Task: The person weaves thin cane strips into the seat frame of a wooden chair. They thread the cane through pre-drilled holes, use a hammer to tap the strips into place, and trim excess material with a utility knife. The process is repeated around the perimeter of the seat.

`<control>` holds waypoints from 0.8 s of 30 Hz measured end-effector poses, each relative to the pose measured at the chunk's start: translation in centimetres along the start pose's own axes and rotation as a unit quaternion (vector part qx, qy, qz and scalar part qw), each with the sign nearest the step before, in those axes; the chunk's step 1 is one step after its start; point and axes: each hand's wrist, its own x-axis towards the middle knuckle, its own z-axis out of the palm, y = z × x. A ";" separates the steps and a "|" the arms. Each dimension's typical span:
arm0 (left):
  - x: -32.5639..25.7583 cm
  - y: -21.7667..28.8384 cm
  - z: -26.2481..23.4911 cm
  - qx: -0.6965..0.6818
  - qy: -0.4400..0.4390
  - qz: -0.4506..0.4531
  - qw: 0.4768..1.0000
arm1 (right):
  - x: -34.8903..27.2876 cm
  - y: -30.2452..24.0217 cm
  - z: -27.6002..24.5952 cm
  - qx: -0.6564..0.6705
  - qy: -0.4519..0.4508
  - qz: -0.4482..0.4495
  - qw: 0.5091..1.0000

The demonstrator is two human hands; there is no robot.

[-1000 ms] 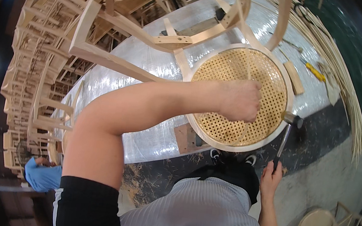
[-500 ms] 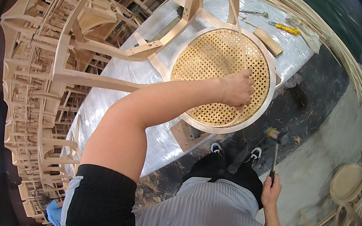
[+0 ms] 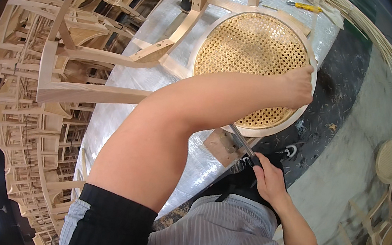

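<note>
A round chair seat of woven cane (image 3: 251, 40) in a pale wooden ring lies with its chair frame on the plastic-covered bench. My left hand (image 3: 298, 88) is closed on the seat's right rim, its forearm crossing the weave. Whatever its fingers hold is hidden. My right hand (image 3: 270, 178) grips a hammer (image 3: 243, 141) by its dark handle, below the seat's near edge. The metal shaft slants up to the left, and my left forearm covers the hammer's head. Curved, unpainted wooden arms of the chair (image 3: 95, 94) stretch left from the seat.
A yellow-handled tool (image 3: 306, 7) and a wooden block (image 3: 295, 24) lie beyond the seat. Long cane strips (image 3: 367, 27) run along the far right. Stacked chair frames (image 3: 62, 50) crowd the left side. More chairs (image 3: 391, 159) stand on the floor at right.
My left hand has moved right from the weave to the rim. The hammer has come up and left from beside my leg to the seat's near edge. The seat appears shifted slightly in view.
</note>
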 end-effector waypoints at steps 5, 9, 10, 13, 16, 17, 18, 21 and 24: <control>1.7 1.8 -1.8 0.065 0.040 0.072 0.995 | 2.3 -0.2 1.9 -0.125 0.024 -0.004 0.992; 0.7 2.0 -2.1 0.064 0.024 0.072 0.995 | 2.7 -0.8 2.1 -0.144 0.009 0.038 0.989; 0.5 1.8 -2.1 0.055 0.020 0.071 0.996 | 2.7 -1.5 2.3 -0.120 0.041 0.004 0.992; 0.4 2.2 -2.2 0.064 0.023 0.062 0.996 | 2.5 -2.4 2.8 -0.079 0.097 -0.062 0.990; 0.5 2.2 -2.6 0.060 0.035 0.056 0.996 | 2.2 -1.6 1.9 -0.118 0.046 -0.002 0.992; 0.5 2.1 -2.7 0.054 0.031 0.055 0.997 | 2.4 -1.4 1.3 -0.140 0.008 0.048 0.989; 0.5 2.1 -2.8 0.049 0.027 0.054 0.997 | 2.4 -1.3 0.9 -0.161 -0.029 0.099 0.982; 0.2 2.0 -1.7 0.037 0.023 0.035 0.998 | 1.7 -2.1 0.9 -0.116 0.024 0.035 0.992; 0.3 1.8 -1.4 0.036 0.031 0.036 0.998 | 0.7 -1.9 1.5 -0.064 0.116 -0.076 0.988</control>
